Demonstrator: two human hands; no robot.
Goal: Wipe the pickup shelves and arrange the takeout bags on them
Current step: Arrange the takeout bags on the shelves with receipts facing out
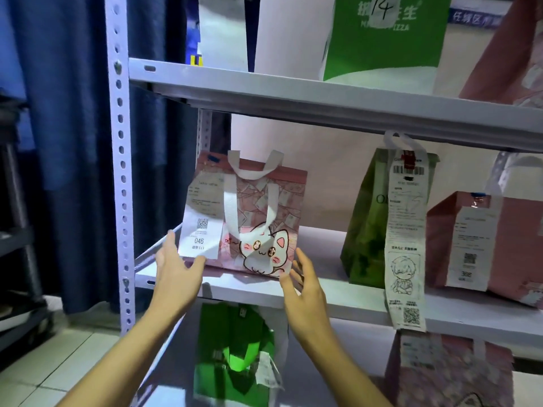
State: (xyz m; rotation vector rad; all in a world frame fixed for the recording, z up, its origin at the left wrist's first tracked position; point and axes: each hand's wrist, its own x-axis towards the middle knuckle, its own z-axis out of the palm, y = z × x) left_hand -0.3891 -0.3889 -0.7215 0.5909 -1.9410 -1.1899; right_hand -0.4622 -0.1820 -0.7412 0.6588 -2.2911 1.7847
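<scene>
Shelf [338, 301] holds pink cat bag [258, 218]; both hands [176, 268] seemingly touch it.

Receipt [200, 230] on pink cat bag [264, 227]: no. "046" under QR code; green bag [385, 36], top shelf: handwritten "14", partial "PIZZA"; receipt [467, 251] on right pink bag [511, 245]: approx. "366", blurred; other txt illegible

One head-worn view, close, facing forward and slightly down at the middle shelf [338, 304].
</scene>
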